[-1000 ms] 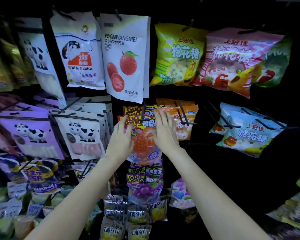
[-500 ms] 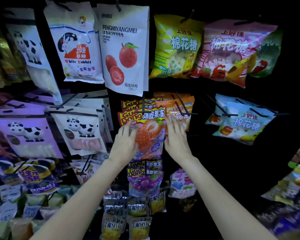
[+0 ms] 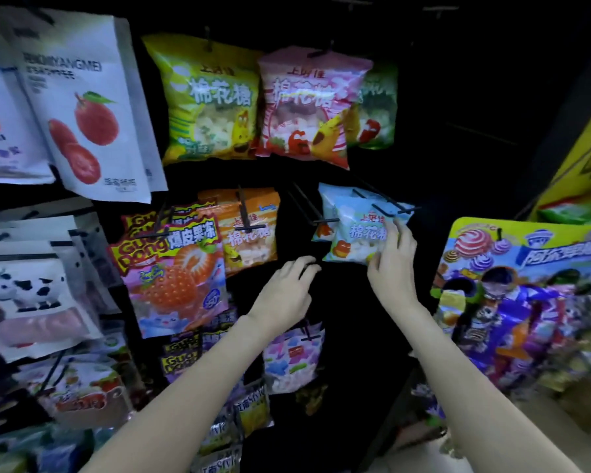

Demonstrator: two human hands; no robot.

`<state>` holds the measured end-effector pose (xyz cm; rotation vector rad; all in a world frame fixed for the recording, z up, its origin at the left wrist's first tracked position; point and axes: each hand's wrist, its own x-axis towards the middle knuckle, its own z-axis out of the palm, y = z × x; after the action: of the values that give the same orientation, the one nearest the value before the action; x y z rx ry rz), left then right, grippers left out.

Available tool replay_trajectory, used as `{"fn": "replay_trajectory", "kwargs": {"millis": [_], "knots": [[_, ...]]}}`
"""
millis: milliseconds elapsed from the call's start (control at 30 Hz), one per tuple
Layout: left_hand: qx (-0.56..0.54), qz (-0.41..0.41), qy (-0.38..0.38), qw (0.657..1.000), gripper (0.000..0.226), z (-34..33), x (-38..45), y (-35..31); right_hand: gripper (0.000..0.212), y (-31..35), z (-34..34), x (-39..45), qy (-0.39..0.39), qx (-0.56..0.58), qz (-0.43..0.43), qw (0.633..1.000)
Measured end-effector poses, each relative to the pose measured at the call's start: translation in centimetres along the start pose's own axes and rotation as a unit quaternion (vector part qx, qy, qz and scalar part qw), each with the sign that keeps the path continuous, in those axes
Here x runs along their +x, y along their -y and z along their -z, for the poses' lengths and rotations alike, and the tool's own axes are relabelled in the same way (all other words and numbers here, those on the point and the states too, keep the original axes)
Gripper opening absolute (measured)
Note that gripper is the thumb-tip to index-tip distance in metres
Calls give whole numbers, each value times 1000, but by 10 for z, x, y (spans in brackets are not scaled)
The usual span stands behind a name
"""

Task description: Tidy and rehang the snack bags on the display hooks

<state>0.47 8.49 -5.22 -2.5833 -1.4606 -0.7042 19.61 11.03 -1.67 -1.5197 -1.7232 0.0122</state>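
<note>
Head view: the right hand (image 3: pixel 391 268) is gripping the blue bag (image 3: pixel 359 233), which is hanging on a black hook (image 3: pixel 386 203) in the middle row, right of centre. The right fingers (image 3: pixel 398 233) are lying over the bag's right edge and the thumb is pressing at its lower right corner, so the bag is being pinched between them. A second blue bag is hanging just behind it, partly hidden.

The left hand (image 3: pixel 284 295) is hovering below and left of the blue bag, apart from it, with its fingers loosely curled and holding nothing. It is reaching over the dark back panel (image 3: pixel 458 165) between the blue bag and the orange bag (image 3: pixel 249 230).

The orange bag is hanging on its own hook, just left of a bare hook (image 3: pixel 307 206). Beside it on the left the strawberry bag (image 3: pixel 171 271) is hanging tilted, its top corner overlapping the orange bag's left edge. More bags of the same brand are hanging below it.

In the top row the yellow bag (image 3: pixel 209 100), the pink bag (image 3: pixel 307 104) and a green bag (image 3: pixel 377 107) are hanging side by side, the pink one overlapping the green. Farther left a white bag (image 3: pixel 89 114) with red fruit is hanging at a slant. A cow bag (image 3: pixel 31 295) is hanging at the left edge. A pastel bag (image 3: pixel 292 356) is hanging below the left wrist. At the right a candy display (image 3: pixel 526 285) is standing near the right forearm. The picture is blurred, so small print is not readable.
</note>
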Motion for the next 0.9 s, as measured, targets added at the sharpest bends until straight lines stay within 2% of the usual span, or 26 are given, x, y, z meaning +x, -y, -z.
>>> {"fn": "replay_trajectory", "kwargs": {"millis": [67,133,233,367,467,567,633,767,900], "knots": [[-5,-17,-23,1000,50,-4,30,-18,50,-5,16,28,-66,52,-4,996],[-15,-10,-45,999,52,-8,62,-34,39,-18,31,55,-72,39,-2,997],[-30,34,-76,996,56,-17,108,-48,28,-28,50,89,51,-70,-22,996],[-11,162,-50,985,60,-27,160,-50,35,-6,75,152,171,-154,0,973],[25,185,-6,982,60,-27,188,-45,43,-7,84,203,339,-195,24,920],[28,198,47,979,62,-27,203,-38,48,-30,63,220,480,-171,26,860],[40,204,70,976,63,-28,207,-34,48,-39,45,223,501,-155,31,851],[76,200,41,976,64,-36,208,-30,43,-48,14,226,493,-156,22,856],[67,193,29,978,64,-38,208,-26,36,-57,-7,234,499,-153,-5,853]]}}
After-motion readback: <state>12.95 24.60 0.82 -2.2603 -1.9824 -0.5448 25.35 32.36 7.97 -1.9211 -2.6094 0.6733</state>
